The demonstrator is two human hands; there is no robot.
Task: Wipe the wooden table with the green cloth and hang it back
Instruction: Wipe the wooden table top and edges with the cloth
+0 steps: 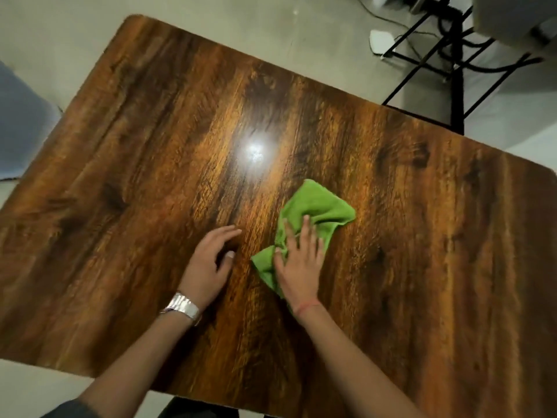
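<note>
The wooden table (150, 164) fills most of the head view, dark brown with a bright light glare near its middle. A crumpled green cloth (316, 206) lies on it right of centre. My right hand (300, 260) presses flat on the cloth's near part, fingers straight and spread; the cloth sticks out beyond the fingertips and to the left of the palm. My left hand (211, 263) rests on the bare wood just left of the cloth, fingers relaxed, a silver watch on its wrist. It holds nothing.
A black metal frame (455, 70) with cables stands on the grey floor beyond the table's far right edge. A white object (380, 41) lies on the floor near it. A bluish-grey seat (21, 122) is at the left edge.
</note>
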